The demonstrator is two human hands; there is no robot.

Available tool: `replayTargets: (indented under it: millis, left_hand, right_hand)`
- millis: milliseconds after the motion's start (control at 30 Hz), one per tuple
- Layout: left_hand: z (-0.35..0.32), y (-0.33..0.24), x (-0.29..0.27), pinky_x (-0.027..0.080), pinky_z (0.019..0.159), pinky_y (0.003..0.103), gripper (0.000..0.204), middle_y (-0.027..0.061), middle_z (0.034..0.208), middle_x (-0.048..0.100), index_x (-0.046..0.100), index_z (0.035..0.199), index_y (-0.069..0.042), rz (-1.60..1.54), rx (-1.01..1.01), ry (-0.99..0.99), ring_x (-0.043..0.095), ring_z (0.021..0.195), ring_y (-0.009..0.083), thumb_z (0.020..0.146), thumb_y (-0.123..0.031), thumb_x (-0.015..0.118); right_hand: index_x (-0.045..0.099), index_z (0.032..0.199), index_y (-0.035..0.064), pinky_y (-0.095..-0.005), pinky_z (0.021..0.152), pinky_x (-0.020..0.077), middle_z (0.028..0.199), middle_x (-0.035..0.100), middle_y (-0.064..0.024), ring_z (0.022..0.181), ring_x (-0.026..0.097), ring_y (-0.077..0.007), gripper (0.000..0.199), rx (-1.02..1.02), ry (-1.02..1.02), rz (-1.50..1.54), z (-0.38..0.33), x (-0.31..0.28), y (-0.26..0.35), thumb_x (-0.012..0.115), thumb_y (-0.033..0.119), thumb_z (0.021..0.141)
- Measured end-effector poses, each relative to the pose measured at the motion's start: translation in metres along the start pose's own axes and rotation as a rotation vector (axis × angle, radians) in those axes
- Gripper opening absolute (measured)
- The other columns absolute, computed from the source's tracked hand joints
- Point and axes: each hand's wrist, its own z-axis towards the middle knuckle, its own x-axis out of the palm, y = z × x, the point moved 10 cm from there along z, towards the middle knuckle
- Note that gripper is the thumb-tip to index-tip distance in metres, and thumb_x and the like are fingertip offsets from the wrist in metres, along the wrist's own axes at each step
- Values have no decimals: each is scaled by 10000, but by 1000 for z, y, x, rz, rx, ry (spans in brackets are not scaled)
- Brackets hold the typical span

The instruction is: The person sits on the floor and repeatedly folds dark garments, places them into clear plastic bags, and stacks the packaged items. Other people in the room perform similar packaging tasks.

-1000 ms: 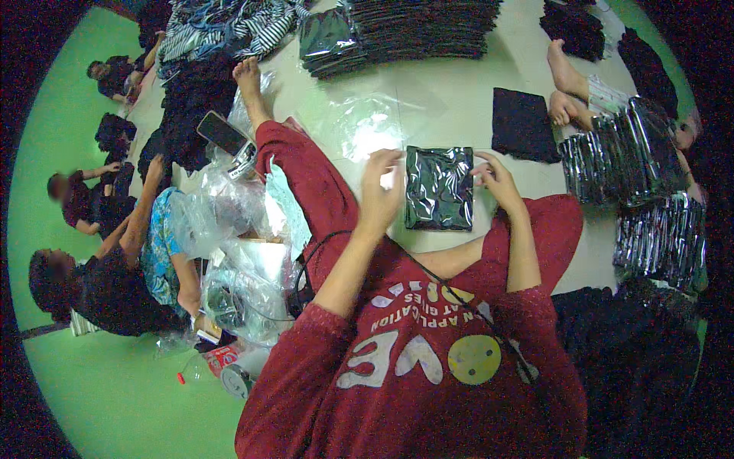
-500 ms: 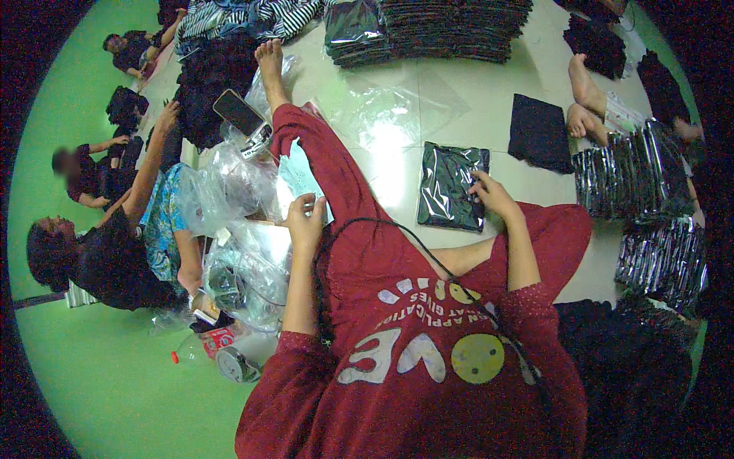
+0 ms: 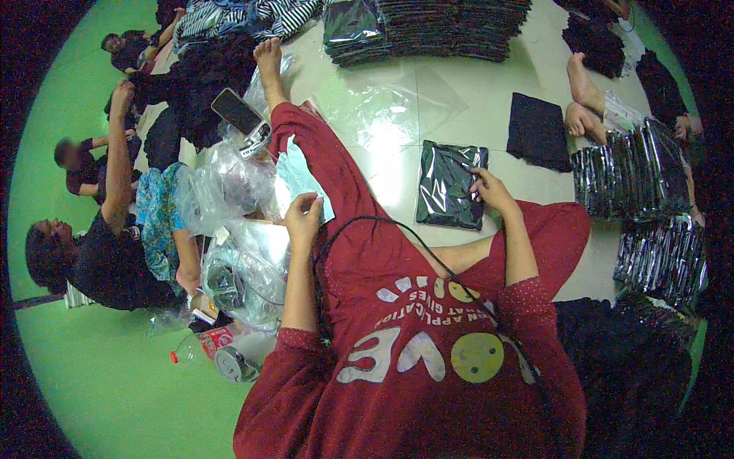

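My left hand (image 3: pixel 303 219) is over my left thigh, thumb and fingertips pinched together. Something small and pale shows at the fingertips, too small to name. Beside it, a light blue sheet (image 3: pixel 297 177) with a torn-looking upper edge lies against my leg. My right hand (image 3: pixel 495 191) rests on the right edge of a folded black garment in a clear plastic bag (image 3: pixel 447 187), which lies flat on the floor. Its fingers are slightly bent and apart, touching the plastic without gripping it.
Left of my leg are crumpled clear bags (image 3: pixel 237 183), a phone (image 3: pixel 237 111) and a plastic bottle (image 3: pixel 200 346). A folded black cloth (image 3: pixel 539 131) lies to the right, near stacked bagged garments (image 3: pixel 631 172). More stacks (image 3: pixel 451 30) stand ahead. A co-worker (image 3: pixel 107 252) sits at left.
My left hand's thumb and fingertips have drawn together beside the blue sheet. My right hand stays on the bagged garment. The co-worker at left has swung an arm outward, and black cloth there has shifted.
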Motion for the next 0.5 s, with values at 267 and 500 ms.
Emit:
replayTargets:
  millis: [267,500]
  left_hand:
    - [6,8,5,417,600,220,183,13,751,600,626,859,-12,-166,-133,155,515,663,83,758,-163,643]
    - [10,17,8,387,544,197,167,-14,722,580,631,847,-27,-231,-244,259,475,602,61,753,-164,648]
  right_hand:
    - [425,1172,80,-271,530,458,744,613,-74,515,533,-126,346,48,-16,41,1,1,-6,407,33,829]
    - [424,1162,61,-247,526,449,758,587,-80,537,512,-111,348,67,-6,71,1,1,-5,395,2,821]
